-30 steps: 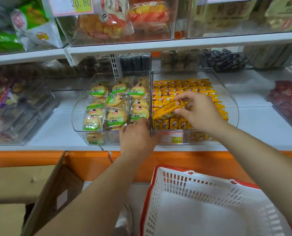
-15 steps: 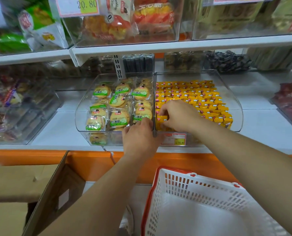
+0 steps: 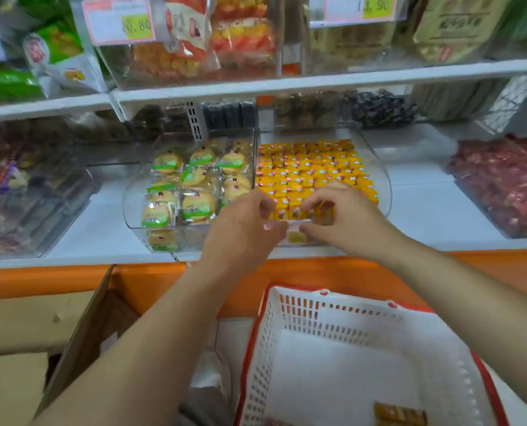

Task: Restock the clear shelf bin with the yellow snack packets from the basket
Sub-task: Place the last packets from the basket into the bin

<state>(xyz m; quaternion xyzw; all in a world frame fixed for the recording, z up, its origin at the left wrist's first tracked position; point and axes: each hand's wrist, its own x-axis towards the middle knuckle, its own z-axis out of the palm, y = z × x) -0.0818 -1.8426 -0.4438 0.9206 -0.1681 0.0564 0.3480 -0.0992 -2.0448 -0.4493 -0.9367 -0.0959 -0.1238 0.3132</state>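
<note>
The left hand (image 3: 245, 230) and right hand (image 3: 347, 222) stretch out above the white basket (image 3: 287, 348), nearest at 5 o'clock, where a lone packet (image 3: 399, 416) lies on the bottom. Farther on, the left hand curls finger and thumb round the front rim of the clear bin (image 3: 382, 192). The right hand's fingers curl onto the front row, but blur hides whether they pinch anything. At 12 o'clock, yellow snack packets (image 3: 311, 167) fill the bin in rows. A bin of round cakes (image 3: 191, 186) stands against it at 9 o'clock.
</note>
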